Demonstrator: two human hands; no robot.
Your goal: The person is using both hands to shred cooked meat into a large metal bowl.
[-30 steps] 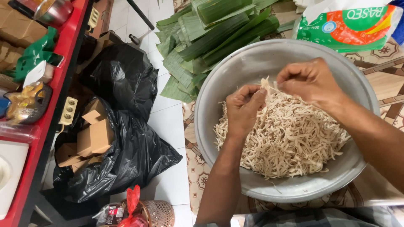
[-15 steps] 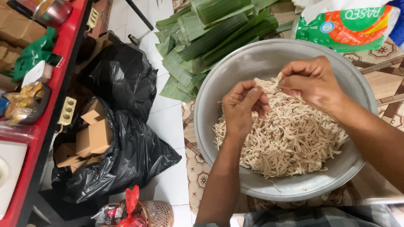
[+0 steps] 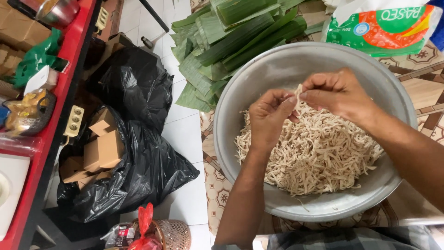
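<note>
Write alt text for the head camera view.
Two hands, left hand and right hand, pinch a pale strip between them over a metal basin of shredded pale strips. Banana leaves and black bags lie beside it.

The shreds (image 3: 319,153) are pale cream, heaped in a dull silver-grey bowl (image 3: 370,199). The leaves (image 3: 231,37) are deep green with fine ribbing. The packet (image 3: 384,28) is green, white and orange with a yellow stripe. The bags (image 3: 143,162) are glossy black; the boxes (image 3: 104,148) inside are plain brown. The shelf (image 3: 51,125) is red. The floor tiles (image 3: 185,134) are white. The mat (image 3: 217,194) is beige with brown rosettes and bands.
</note>
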